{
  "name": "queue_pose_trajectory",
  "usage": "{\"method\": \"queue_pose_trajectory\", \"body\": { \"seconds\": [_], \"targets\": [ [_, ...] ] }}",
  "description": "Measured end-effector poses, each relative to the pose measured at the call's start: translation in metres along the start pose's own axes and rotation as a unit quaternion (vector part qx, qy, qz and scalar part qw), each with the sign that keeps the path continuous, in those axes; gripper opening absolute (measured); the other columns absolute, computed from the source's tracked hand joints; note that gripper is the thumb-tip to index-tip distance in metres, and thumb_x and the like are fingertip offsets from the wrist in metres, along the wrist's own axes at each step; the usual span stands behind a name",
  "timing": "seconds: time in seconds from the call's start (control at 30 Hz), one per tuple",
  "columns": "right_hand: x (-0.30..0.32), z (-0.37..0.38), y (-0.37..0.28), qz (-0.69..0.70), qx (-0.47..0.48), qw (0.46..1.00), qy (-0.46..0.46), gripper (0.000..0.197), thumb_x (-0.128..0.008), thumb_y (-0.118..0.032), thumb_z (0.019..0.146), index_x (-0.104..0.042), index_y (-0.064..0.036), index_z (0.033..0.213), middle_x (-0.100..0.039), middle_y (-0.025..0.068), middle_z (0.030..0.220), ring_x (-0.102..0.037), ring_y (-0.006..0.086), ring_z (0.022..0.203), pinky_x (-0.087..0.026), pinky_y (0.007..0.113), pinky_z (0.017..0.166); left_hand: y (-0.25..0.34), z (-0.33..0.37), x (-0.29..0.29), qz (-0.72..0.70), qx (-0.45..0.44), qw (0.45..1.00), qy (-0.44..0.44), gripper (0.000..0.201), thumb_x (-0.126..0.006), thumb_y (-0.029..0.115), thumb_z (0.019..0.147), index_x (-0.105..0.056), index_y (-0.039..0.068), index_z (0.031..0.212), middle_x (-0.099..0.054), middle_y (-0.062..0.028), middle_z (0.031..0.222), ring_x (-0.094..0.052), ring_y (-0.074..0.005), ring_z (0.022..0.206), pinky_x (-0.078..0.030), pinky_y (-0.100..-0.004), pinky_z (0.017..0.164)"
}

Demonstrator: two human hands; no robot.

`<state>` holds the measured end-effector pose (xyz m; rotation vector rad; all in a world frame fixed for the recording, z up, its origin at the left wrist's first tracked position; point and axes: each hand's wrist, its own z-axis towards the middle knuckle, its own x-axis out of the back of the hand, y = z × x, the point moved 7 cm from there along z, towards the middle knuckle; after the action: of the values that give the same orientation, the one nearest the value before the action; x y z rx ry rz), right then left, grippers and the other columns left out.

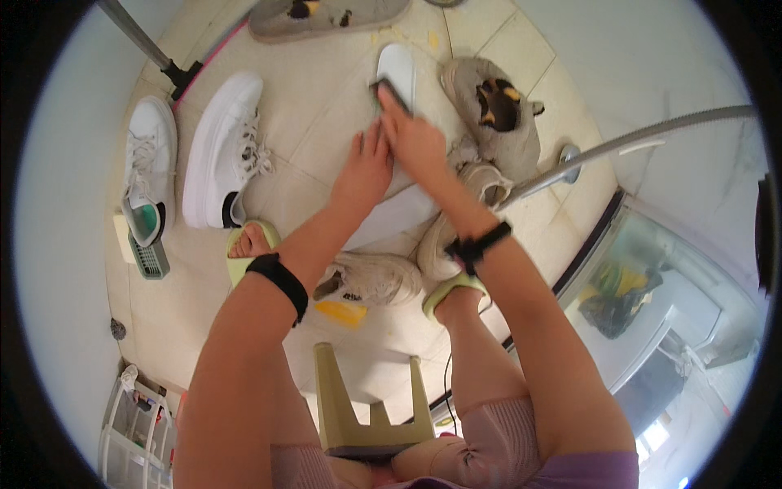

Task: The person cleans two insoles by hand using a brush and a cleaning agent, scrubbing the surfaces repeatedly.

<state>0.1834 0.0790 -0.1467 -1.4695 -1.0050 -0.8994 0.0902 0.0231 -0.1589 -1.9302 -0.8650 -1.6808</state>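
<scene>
A slim dark brush (394, 96) lies across a white, round-ended, insole-shaped piece (397, 67) on the tiles. My right hand (415, 147) is closed on this brush, slightly blurred. Beside it, my left hand (364, 173) has its fingers stretched forward and apart, close to the near end of the white piece; whether they touch it is hidden. Below my wrists lies a long white strip-like piece (395, 213), partly covered by my forearms. Dirty grey-beige shoes surround it: one to the right (493, 106), one by my right wrist (440, 244), another between my feet (379, 279).
Two white sneakers (220, 155) (149, 163) stand at the left, one over a grey-green basket (150, 259). A metal hose (635, 134) arches in from the right. Another grey shoe (326, 18) lies at the top. A beige stool (371, 407) stands between my legs.
</scene>
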Motion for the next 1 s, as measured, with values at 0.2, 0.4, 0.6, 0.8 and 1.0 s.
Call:
{"method": "queue_pose_trajectory", "body": {
  "seconds": [0.2,0.4,0.6,0.8,1.0],
  "targets": [
    [0.023,0.065,-0.001,-0.009,-0.059,0.998,-0.006,0.043,-0.048,-0.038,0.102,-0.049,-0.0292,0.144,-0.069,0.0194,0.077,-0.068,0.0408,0.072,-0.055,0.052,0.063,-0.006,0.000,-0.002,0.017,0.001,1.000,0.025,0.055,-0.052,0.013,0.095,-0.042,-0.008,0.144,-0.034,-0.0248,0.156,-0.034,-0.0366,0.145,-0.035,-0.0477,0.115],
    [0.022,0.016,0.021,-0.012,-0.046,0.998,0.032,0.046,-0.049,-0.035,0.101,-0.046,-0.0287,0.146,-0.067,0.0187,0.073,-0.067,0.0400,0.064,-0.053,0.052,0.059,0.007,0.014,0.015,0.041,-0.019,0.999,0.014,0.053,-0.051,0.013,0.095,-0.045,-0.008,0.143,-0.034,-0.0232,0.157,-0.036,-0.0365,0.144,-0.037,-0.0479,0.114],
    [0.009,0.001,0.004,0.004,-0.057,0.998,-0.001,0.046,-0.051,-0.036,0.101,-0.049,-0.0274,0.146,-0.068,0.0197,0.072,-0.067,0.0411,0.068,-0.053,0.053,0.060,-0.008,-0.003,-0.008,0.011,0.011,0.999,0.029,0.052,-0.051,0.016,0.096,-0.048,-0.004,0.144,-0.035,-0.0188,0.158,-0.037,-0.0341,0.143,-0.037,-0.0507,0.113],
    [0.022,0.021,0.029,-0.022,-0.088,0.996,-0.004,0.047,-0.050,-0.035,0.101,-0.045,-0.0341,0.149,-0.069,0.0195,0.075,-0.067,0.0412,0.066,-0.054,0.052,0.061,-0.005,0.002,0.013,0.013,-0.014,1.000,0.023,0.056,-0.053,0.014,0.093,-0.043,-0.005,0.145,-0.030,-0.0207,0.159,-0.036,-0.0343,0.144,-0.038,-0.0482,0.114],
    [0.015,0.028,0.040,-0.016,-0.127,0.991,-0.025,0.048,-0.050,-0.036,0.102,-0.044,-0.0314,0.149,-0.068,0.0207,0.077,-0.066,0.0420,0.070,-0.052,0.052,0.064,-0.002,-0.012,0.009,0.010,-0.013,0.999,0.031,0.055,-0.058,0.015,0.091,-0.048,-0.003,0.142,-0.033,-0.0183,0.157,-0.039,-0.0327,0.141,-0.039,-0.0506,0.112]
  ]
}}
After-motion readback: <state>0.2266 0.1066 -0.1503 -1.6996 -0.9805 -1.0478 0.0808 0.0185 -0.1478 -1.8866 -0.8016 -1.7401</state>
